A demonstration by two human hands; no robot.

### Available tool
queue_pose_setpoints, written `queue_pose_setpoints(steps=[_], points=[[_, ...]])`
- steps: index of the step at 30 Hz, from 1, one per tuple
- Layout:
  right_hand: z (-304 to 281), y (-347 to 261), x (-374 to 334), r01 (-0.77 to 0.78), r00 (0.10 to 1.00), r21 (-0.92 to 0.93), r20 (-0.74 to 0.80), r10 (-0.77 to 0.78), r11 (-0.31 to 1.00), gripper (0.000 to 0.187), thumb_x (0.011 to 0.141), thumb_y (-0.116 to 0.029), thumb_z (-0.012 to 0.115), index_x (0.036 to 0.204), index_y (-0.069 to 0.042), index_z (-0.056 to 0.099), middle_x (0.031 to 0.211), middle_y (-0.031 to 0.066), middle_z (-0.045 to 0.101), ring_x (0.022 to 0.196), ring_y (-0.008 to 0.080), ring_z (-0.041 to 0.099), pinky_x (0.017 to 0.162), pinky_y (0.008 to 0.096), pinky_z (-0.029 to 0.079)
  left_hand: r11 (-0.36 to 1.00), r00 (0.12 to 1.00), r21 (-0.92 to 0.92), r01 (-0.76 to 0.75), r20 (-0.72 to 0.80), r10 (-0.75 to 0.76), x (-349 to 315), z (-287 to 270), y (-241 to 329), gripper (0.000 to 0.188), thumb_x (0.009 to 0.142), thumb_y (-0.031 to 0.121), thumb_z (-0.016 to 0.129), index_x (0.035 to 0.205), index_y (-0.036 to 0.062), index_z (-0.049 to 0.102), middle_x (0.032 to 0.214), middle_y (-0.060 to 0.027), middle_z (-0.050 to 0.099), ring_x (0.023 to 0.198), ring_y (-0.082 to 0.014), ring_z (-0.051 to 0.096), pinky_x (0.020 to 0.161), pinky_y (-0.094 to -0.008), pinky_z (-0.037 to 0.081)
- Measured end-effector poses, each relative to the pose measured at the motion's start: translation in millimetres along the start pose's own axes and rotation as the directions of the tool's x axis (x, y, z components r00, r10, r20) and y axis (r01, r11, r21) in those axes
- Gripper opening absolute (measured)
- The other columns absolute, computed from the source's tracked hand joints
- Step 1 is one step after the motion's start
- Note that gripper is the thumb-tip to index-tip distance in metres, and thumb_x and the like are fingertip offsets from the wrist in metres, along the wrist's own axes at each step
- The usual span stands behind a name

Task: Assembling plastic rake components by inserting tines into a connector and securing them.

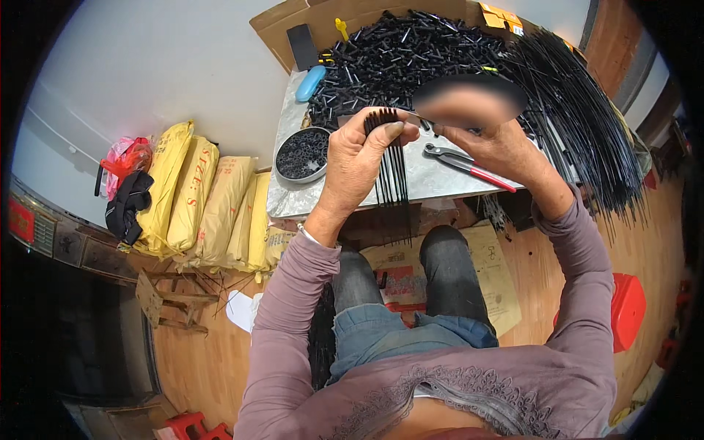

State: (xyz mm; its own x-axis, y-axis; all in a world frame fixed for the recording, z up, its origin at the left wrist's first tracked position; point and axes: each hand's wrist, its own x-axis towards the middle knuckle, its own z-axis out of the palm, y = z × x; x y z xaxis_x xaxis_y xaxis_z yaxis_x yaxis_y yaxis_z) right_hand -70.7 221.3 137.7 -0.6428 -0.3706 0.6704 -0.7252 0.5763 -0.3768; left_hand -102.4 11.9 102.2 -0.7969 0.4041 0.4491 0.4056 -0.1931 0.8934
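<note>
My left hand [357, 150] is closed around several thin black rods [394, 180]. They are fanned side by side, their upper ends showing above my thumb and their long ends hanging past the table's front edge. To the right, my right hand [502, 152] is closed in a pinch near the rods' tops. A thin, slender piece runs from its fingertips toward my left hand; what it is I cannot make out. Part of the right hand is blurred. Below it, red-handled pincers [469, 165] lie on the metal-topped table [433, 187].
A big heap of short black tubes [418, 55] covers the table's back. Long black rods [587, 110] lie bunched at the right. Left are a round tin [302, 155] of small black rings and a blue case [311, 83]. Yellow sacks [192, 198] line the wall; a red stool [628, 312] stands right.
</note>
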Motion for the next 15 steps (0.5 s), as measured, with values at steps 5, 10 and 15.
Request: queue_pose_setpoints(steps=[5, 10, 15], points=[[1.1, 0.1, 0.1, -0.041, 0.999, 0.003, 0.033, 0.041, 0.999, 0.018, 0.082, -0.006, 0.065, 0.099, -0.007, 0.069, 0.077, 0.0070, 0.062, 0.069, 0.0189, 0.060, 0.060, 0.0298, 0.047, 1.000, 1.000, 0.012, -0.019, 0.006, 0.019, 0.4, 0.1, -1.2, 0.019, 0.096, 0.012, 0.055, 0.107, -0.0022, 0.062, 0.093, -0.0088, 0.069, 0.089, -0.0175, 0.067, 0.084, -0.0288, 0.053], [0.3, -6.0, 4.8, 0.033, 0.999, -0.007, 0.011, -0.033, 0.999, 0.022, 0.079, 0.002, 0.064, 0.100, -0.004, 0.069, 0.076, 0.0062, 0.059, 0.067, 0.0170, 0.057, 0.059, 0.0288, 0.045, 0.999, 0.999, 0.035, -0.030, 0.019, 0.029, -0.3, -1.8, 0.1, 0.018, 0.096, 0.012, 0.056, 0.107, -0.0011, 0.063, 0.093, -0.0091, 0.069, 0.090, -0.0176, 0.068, 0.084, -0.0287, 0.053], [-6.6, -3.7, 9.7, 0.140, 0.990, -0.123, 0.005, -0.141, 0.982, 0.018, 0.078, -0.002, 0.069, 0.096, -0.003, 0.069, 0.075, 0.0063, 0.058, 0.068, 0.0175, 0.056, 0.060, 0.0291, 0.044, 0.999, 0.998, -0.053, -0.010, 0.062, 0.013, 1.3, 3.8, -1.8, 0.017, 0.095, 0.011, 0.056, 0.105, -0.0004, 0.065, 0.091, -0.0079, 0.070, 0.087, -0.0132, 0.067, 0.081, -0.0273, 0.054]])
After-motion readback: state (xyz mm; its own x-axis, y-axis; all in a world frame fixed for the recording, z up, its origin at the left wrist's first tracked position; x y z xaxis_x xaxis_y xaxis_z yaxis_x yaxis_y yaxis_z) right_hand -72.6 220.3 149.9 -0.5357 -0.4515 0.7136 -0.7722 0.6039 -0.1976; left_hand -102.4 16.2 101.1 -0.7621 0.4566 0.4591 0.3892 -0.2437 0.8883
